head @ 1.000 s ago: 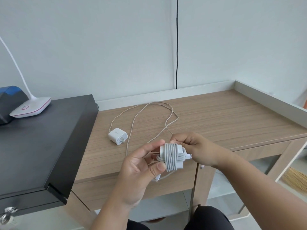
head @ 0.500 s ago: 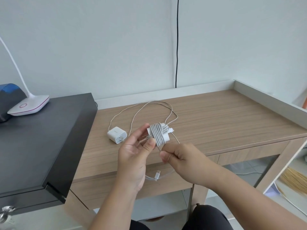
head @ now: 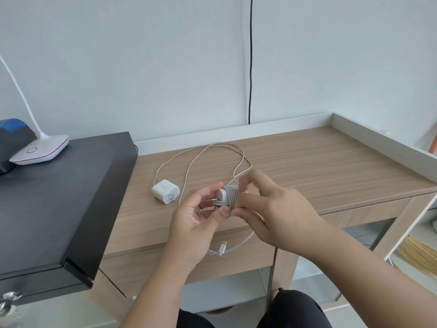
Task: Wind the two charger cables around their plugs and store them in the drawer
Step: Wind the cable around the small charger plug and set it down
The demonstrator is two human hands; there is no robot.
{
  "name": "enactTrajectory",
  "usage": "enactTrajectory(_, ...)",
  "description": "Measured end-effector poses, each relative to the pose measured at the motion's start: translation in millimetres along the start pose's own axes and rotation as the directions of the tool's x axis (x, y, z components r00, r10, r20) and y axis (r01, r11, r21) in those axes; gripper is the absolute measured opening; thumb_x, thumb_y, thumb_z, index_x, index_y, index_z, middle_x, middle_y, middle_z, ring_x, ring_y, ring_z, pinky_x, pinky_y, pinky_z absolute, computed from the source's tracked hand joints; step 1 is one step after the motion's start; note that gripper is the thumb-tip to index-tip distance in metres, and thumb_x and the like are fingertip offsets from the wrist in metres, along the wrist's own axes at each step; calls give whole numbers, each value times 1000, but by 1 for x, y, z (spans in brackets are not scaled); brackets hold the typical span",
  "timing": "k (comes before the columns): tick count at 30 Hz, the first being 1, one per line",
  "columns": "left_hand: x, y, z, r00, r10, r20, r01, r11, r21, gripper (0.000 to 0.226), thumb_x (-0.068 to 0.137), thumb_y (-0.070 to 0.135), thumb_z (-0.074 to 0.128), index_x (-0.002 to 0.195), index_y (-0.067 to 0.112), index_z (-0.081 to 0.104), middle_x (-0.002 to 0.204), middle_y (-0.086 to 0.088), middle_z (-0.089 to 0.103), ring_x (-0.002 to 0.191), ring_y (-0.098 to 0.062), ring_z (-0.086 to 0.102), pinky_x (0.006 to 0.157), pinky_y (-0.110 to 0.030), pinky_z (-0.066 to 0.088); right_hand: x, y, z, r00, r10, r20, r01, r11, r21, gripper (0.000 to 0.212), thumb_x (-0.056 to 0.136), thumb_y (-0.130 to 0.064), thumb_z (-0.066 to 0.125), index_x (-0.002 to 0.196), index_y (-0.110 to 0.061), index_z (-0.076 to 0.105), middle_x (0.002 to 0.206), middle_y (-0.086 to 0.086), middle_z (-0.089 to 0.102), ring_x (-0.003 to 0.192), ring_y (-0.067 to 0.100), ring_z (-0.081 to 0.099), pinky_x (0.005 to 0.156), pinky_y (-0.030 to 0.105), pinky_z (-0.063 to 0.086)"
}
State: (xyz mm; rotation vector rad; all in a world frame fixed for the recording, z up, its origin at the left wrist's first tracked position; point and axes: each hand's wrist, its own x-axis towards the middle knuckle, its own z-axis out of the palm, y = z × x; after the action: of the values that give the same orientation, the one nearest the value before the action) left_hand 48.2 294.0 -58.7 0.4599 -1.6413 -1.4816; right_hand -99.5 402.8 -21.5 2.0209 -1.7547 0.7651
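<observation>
A white charger plug (head: 224,194) with its cable wound round it in several turns is held above the wooden desk (head: 307,166). My left hand (head: 196,221) pinches the plug at its pronged end. My right hand (head: 267,209) grips the wound cable from the right, fingers curled over the coil. A short loose tail hangs below, ending in a white connector (head: 223,246). The second white plug (head: 165,191) lies on the desk to the left, its long cable (head: 212,150) looping loose behind.
A black cabinet (head: 59,197) stands to the left, with a white lamp base (head: 40,152) and a dark blue object (head: 11,136) on top. A metal knob (head: 7,301) shows at the lower left. A black wire (head: 250,60) runs down the wall. The desk has a raised rim (head: 378,138) on the right.
My right hand rose from below the plug up to the coil and now grips it, carrying the cable round. The loose tail has grown shorter. The second charger has not moved.
</observation>
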Motion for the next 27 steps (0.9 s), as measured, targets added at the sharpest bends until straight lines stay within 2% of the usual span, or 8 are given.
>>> enactTrajectory(3, 1, 5, -1, 1000, 12, 17, -12, 1000, -11, 40, 77, 7, 75, 111, 26, 69, 104, -3, 71, 96, -10, 65, 82, -28, 53, -2, 3, 7, 999, 9, -41, -6, 998, 65, 21, 97, -38, 48, 91, -23, 63, 125, -1, 56, 50, 18, 51, 38, 31, 44)
enactTrajectory(7, -1, 7, 2, 1000, -3, 23, 5, 995, -95, 41, 76, 13, 75, 115, 22, 68, 108, -6, 71, 102, -18, 66, 82, -32, 53, -4, 4, 15, 991, 82, -104, -56, 971, 233, 24, 97, -36, 50, 93, -19, 66, 127, -3, 59, 73, 16, 65, 55, 35, 53)
enactTrajectory(9, -3, 7, 5, 1000, -24, -1, 23, 976, -215, 43, 75, 12, 76, 116, 19, 67, 108, -5, 71, 100, -21, 68, 79, -33, 55, -5, 1, 14, 977, 143, -157, -79, 932, 354, 18, 95, -27, 57, 89, -15, 69, 121, -1, 62, 89, -2, 64, 68, 18, 50)
enactTrajectory(11, -5, 9, 11, 997, -60, -47, 41, 939, -342, 47, 66, 18, 82, 111, 20, 69, 107, -2, 70, 97, -23, 69, 77, -33, 56, -5, -5, 14, 950, 223, -220, -97, 878, 469, 14, 92, -15, 62, 82, -9, 69, 110, 3, 67, 87, -18, 57, 68, 4, 39)
enactTrajectory(15, -8, 12, 32, 980, -153, -125, 71, 862, -503, 69, 47, 39, 93, 103, 12, 65, 91, -1, 75, 80, -15, 72, 66, -23, 56, -4, -17, 21, 869, 451, -202, -185, 676, 713, 19, 89, -28, 59, 80, -14, 69, 116, -4, 68, 51, -4, 52, 50, 12, 36)
enactTrajectory(18, -8, 9, 39, 968, -227, -107, 141, 845, -516, 48, 64, 44, 85, 103, 20, 69, 98, -3, 75, 84, -17, 72, 65, -24, 56, -7, -20, 29, 803, 579, -143, -248, 542, 803, 22, 86, -38, 59, 81, -20, 71, 115, -6, 67, 73, 11, 69, 56, 31, 52)
enactTrajectory(21, -7, 8, 38, 952, -306, -24, 268, 866, -422, 31, 84, 43, 62, 109, 27, 68, 109, -3, 73, 91, -23, 70, 64, -31, 54, -10, -21, 34, 757, 649, -73, -296, 441, 847, 17, 84, -38, 64, 81, -24, 74, 111, -6, 68, 86, 15, 71, 63, 25, 54)
enactTrajectory(27, -8, 8, 32, 961, -274, 20, 265, 904, -335, 44, 83, 46, 61, 120, 23, 64, 108, -9, 70, 98, -23, 65, 81, -41, 49, -12, -18, 36, 795, 606, -39, -384, 552, 740, 7, 83, -23, 72, 79, -25, 78, 97, -6, 67, 82, -6, 61, 55, 8, 38)
